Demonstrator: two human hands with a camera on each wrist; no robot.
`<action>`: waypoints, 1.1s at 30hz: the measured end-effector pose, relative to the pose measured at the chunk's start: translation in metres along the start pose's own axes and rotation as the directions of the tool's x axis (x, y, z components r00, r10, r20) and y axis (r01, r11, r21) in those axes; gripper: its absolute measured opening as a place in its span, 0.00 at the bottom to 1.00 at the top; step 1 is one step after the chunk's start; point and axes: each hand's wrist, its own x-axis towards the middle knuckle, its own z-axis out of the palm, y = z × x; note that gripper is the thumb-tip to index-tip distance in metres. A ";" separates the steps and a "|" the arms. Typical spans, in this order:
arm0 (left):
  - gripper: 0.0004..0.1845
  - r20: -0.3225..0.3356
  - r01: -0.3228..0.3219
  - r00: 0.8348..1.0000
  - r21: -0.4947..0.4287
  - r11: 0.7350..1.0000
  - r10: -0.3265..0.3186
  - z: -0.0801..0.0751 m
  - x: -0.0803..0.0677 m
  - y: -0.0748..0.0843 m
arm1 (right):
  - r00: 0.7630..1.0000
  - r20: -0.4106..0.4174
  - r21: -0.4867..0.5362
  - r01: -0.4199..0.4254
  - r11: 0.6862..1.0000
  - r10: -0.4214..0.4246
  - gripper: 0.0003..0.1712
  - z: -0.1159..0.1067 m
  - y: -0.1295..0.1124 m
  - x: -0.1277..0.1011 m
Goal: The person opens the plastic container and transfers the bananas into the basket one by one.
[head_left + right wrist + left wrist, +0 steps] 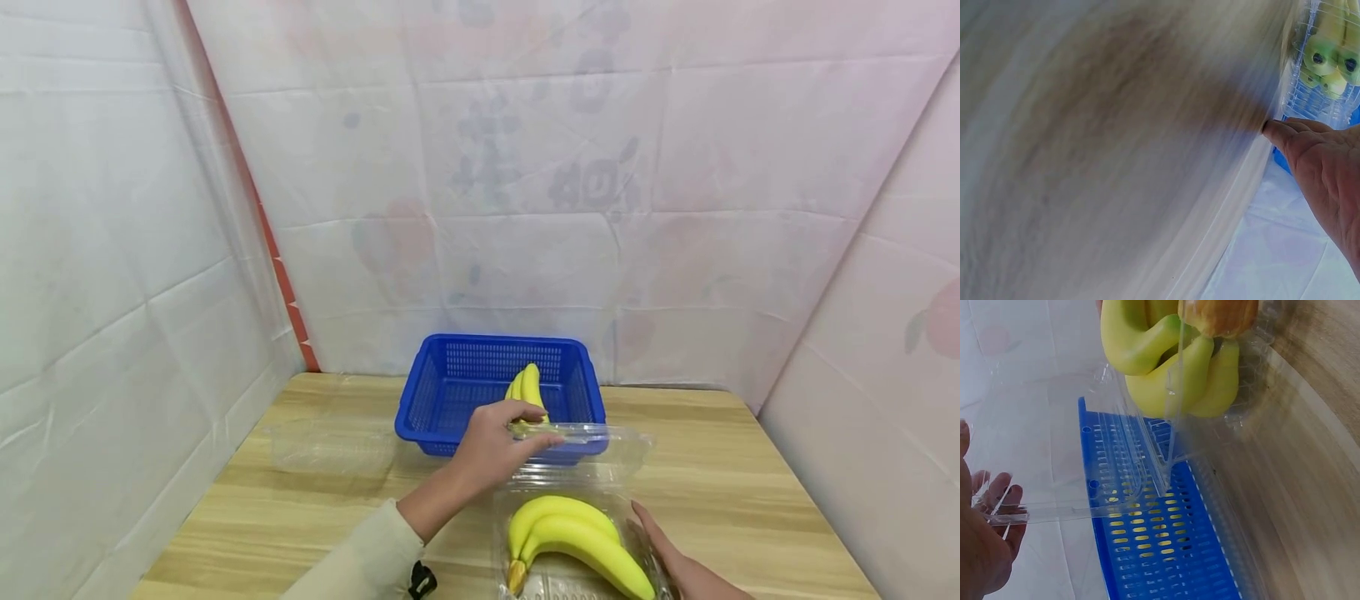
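A bunch of yellow bananas (pixel 577 537) lies in the bottom half of a clear plastic clamshell box (pixel 555 587) near the table's front edge. My left hand (pixel 491 446) pinches the rim of its raised lid (pixel 600 467) between thumb and fingers. In the left wrist view the left hand (pixel 991 531) grips the lid's edge, with the bananas (pixel 1172 375) beyond it. My right hand (pixel 667 554) rests along the box's right side, fingers extended. The right wrist view shows the right hand (pixel 1322 169) beside the box, with banana tips (pixel 1329 59) inside it.
Behind the box stands a blue plastic basket (pixel 423 392) with another bunch of bananas (pixel 531 385) in it. A second clear plastic container (pixel 330 446) is on the left of the wooden table (pixel 300 517). White printed sheets (pixel 525 250) enclose the back and sides.
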 end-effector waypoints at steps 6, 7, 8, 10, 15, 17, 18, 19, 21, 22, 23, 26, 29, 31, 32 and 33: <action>0.23 -0.033 -0.044 0.998 -0.002 0.999 0.044 -0.004 -0.004 -0.006 | 0.999 0.018 0.015 -0.026 1.000 0.026 0.70 0.000 0.002 0.001; 0.22 -0.037 -0.051 0.998 0.003 0.999 0.051 -0.005 -0.005 -0.007 | 0.999 0.025 0.023 -0.029 0.999 0.028 0.69 0.000 0.004 0.002; 0.22 -0.036 -0.056 0.998 0.000 0.998 0.056 -0.006 -0.006 -0.007 | 0.999 0.031 0.035 -0.034 0.999 0.033 0.69 0.000 0.005 0.002; 0.23 -0.026 -0.061 0.998 -0.006 0.998 0.061 -0.007 -0.007 -0.009 | 0.999 0.040 0.054 -0.039 0.998 0.037 0.69 0.000 0.010 0.003; 0.23 0.017 -0.048 0.999 -0.048 0.998 0.049 -0.008 -0.009 -0.012 | 0.999 0.042 0.070 -0.024 0.997 0.021 0.69 0.000 0.014 0.003; 0.23 0.025 -0.044 0.999 -0.062 0.997 0.045 -0.007 -0.009 -0.012 | 0.999 0.040 0.073 -0.021 0.997 0.018 0.68 0.001 0.016 0.003; 0.23 0.027 -0.043 0.999 -0.066 0.997 0.045 -0.007 -0.009 -0.012 | 0.999 0.041 0.077 -0.020 0.997 0.017 0.68 0.001 0.017 0.003; 0.23 0.027 -0.041 0.999 -0.068 0.997 0.043 -0.007 -0.009 -0.012 | 0.999 0.041 0.078 -0.019 0.997 0.016 0.68 0.002 0.018 0.003; 0.22 0.025 -0.040 0.999 -0.075 0.996 0.041 -0.007 -0.009 -0.012 | 0.999 0.039 0.078 -0.019 0.997 0.016 0.68 0.004 0.024 0.003; 0.22 0.022 -0.041 0.999 -0.076 0.996 0.042 -0.007 -0.009 -0.012 | 0.999 0.037 0.078 -0.015 0.997 0.012 0.68 0.004 0.025 0.003; 0.22 0.017 -0.045 0.999 -0.078 0.996 0.047 -0.007 -0.009 -0.012 | 0.999 0.035 0.074 -0.009 0.997 0.006 0.68 0.005 0.027 0.003; 0.21 -0.001 -0.061 0.998 -0.082 0.995 0.061 -0.007 -0.009 -0.012 | 0.999 0.031 0.065 -0.011 0.998 0.009 0.68 0.005 0.028 0.003; 0.19 -0.015 -0.071 0.997 -0.083 0.994 0.070 -0.008 -0.010 -0.012 | 0.999 0.031 0.052 -0.020 0.998 0.018 0.69 0.004 0.026 0.004; 0.19 -0.019 -0.070 0.997 -0.084 0.994 0.068 -0.008 -0.010 -0.012 | 0.999 0.028 0.047 -0.028 0.998 0.026 0.69 0.004 0.024 0.004; 0.18 -0.018 -0.069 0.998 -0.087 0.994 0.068 -0.008 -0.010 -0.013 | 0.999 0.026 0.044 -0.023 0.999 0.022 0.69 0.003 0.023 0.004; 0.18 -0.016 -0.068 0.998 -0.087 0.994 0.067 -0.008 -0.010 -0.013 | 1.000 0.023 0.044 -0.022 0.999 0.021 0.69 0.003 0.021 0.003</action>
